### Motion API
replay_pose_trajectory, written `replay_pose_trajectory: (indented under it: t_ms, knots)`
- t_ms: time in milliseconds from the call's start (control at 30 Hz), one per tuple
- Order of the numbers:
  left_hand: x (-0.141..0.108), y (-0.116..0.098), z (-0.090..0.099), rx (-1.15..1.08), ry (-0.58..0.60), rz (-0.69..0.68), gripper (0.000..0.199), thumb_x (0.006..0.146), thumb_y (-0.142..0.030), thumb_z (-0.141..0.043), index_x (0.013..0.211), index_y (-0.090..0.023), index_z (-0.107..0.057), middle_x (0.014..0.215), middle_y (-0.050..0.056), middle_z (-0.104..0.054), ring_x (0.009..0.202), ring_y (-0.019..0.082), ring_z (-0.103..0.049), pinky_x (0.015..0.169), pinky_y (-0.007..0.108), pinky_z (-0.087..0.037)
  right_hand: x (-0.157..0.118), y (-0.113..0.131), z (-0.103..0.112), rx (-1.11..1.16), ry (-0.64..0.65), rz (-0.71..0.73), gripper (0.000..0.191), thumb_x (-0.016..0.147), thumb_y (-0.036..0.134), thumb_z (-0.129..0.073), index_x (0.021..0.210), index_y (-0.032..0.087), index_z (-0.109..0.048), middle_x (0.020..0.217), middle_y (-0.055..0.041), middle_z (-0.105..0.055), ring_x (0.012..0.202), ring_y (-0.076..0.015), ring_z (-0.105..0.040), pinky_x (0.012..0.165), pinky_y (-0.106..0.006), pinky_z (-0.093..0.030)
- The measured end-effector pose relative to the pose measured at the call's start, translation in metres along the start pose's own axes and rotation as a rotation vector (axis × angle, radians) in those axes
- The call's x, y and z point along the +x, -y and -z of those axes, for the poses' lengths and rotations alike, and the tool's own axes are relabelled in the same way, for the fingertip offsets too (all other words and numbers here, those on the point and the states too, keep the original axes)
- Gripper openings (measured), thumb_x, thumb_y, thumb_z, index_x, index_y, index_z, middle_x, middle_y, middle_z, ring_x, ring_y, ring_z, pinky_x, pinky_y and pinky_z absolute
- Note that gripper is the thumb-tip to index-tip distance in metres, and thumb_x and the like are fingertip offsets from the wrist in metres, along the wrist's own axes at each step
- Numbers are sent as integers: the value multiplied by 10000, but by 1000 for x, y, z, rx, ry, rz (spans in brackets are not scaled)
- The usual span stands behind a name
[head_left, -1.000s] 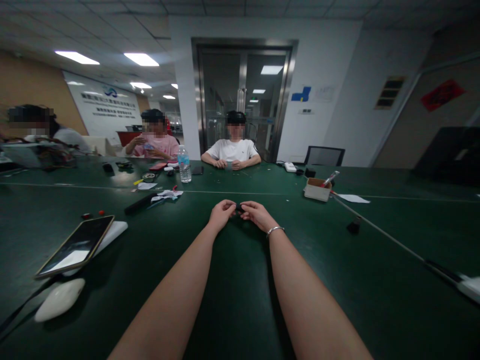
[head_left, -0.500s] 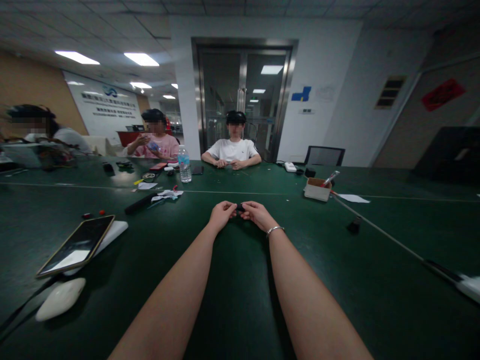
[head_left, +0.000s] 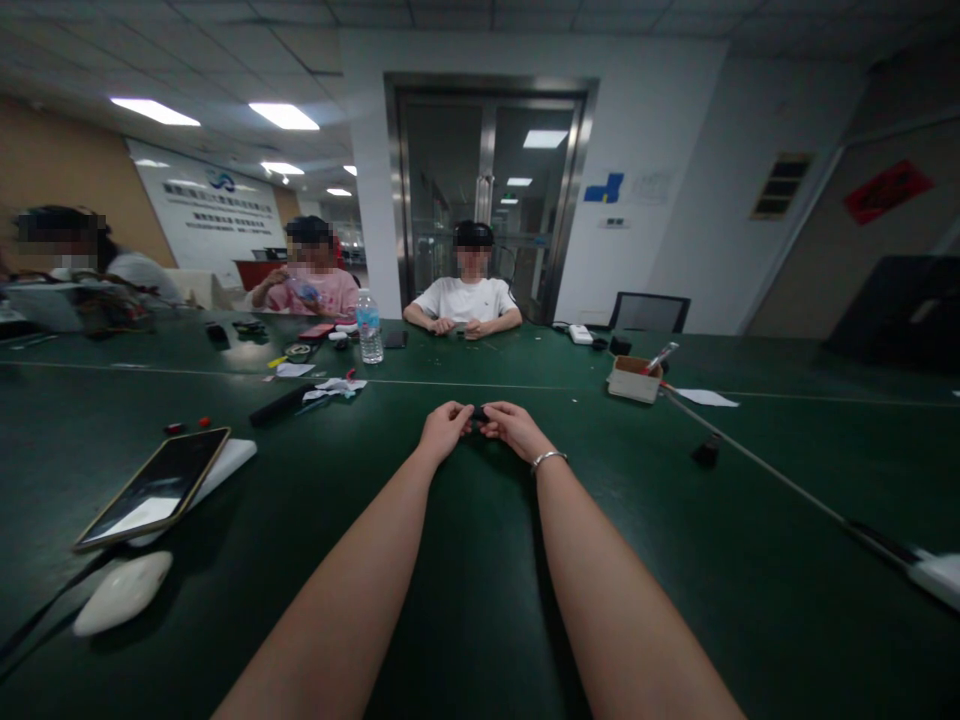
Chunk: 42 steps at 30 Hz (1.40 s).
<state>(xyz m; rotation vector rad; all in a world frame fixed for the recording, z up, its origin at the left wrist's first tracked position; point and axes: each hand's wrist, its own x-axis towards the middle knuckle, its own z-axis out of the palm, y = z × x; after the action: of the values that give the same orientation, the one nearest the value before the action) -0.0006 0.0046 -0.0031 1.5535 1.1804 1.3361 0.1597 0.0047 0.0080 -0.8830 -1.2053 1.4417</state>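
Observation:
Between my two hands is a small black object (head_left: 479,413), too small and dark to name. My left hand (head_left: 445,432) pinches its left end with thumb and fingers. Its right end is gripped the same way by my right hand (head_left: 516,428), which has a silver bracelet (head_left: 549,460) at the wrist. Both hands are closed, and the fingers cover much of the object. They are just above or resting on the dark green table (head_left: 480,560); I cannot tell which.
To the left lie a phone (head_left: 154,488) on a white item and a white mouse-shaped object (head_left: 124,592). A water bottle (head_left: 369,328) stands farther back. Right of my hands are a small box (head_left: 634,381), a black clip-like object (head_left: 706,450) and a cable (head_left: 750,450). Several people sit across the table.
My hands keep their pinch on the small black object and have barely moved. The view has shifted very slightly.

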Motion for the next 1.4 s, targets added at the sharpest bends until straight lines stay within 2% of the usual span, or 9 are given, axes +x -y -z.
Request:
replay_pose_trajectory:
  t_ms: [200, 400, 600, 833, 1000, 1400]
  knots:
    - [0, 1, -1, -45, -49, -15, 278, 717, -417, -649, 804, -154, -620, 696, 39, -643, 650, 143, -614, 552, 227, -465, -2, 2, -2, -4, -18, -19, 86, 798, 141, -645, 868, 122, -599, 652, -40, -671, 521, -93, -637, 490, -168, -518]
    - [0, 0, 2, -43, -11, -62, 252, 714, -360, -656, 873, -166, -636, 768, 44, -643, 691, 142, -608, 556, 223, -474, -2, 3, -1, 1, -25, -31, 92, 803, 139, -643, 879, 114, -599, 664, -59, -679, 534, -100, -645, 507, -173, -522]
    - [3, 3, 3, -40, 27, -66, 219, 708, -290, -666, 873, -149, -647, 755, 48, -639, 700, 145, -607, 607, 250, -483, -2, 4, -1, 6, -20, -19, 62, 821, 115, -613, 879, 110, -593, 664, -60, -678, 542, -103, -651, 531, -179, -530]
    - [3, 2, 5, -40, 17, -66, 276, 685, -305, -686, 923, -169, -653, 844, 60, -648, 734, 153, -608, 603, 254, -491, -2, 3, -1, 11, -10, -14, 87, 810, 107, -625, 891, 111, -594, 683, -60, -682, 562, -109, -662, 529, -180, -536]
    - [3, 3, 5, -30, 38, -75, 272, 698, -347, -669, 903, -168, -657, 763, 35, -627, 671, 136, -590, 588, 244, -472, -3, 3, -2, 12, -17, -26, 72, 824, 89, -594, 893, 112, -592, 679, -54, -679, 568, -108, -665, 536, -180, -543]
    - [-1, -1, 4, -53, 39, -48, 286, 714, -390, -649, 866, -150, -614, 734, 33, -621, 679, 137, -594, 613, 248, -460, -3, 2, -1, 29, -9, -14, 122, 771, 105, -663, 877, 118, -602, 669, -44, -677, 576, -119, -673, 555, -187, -545]
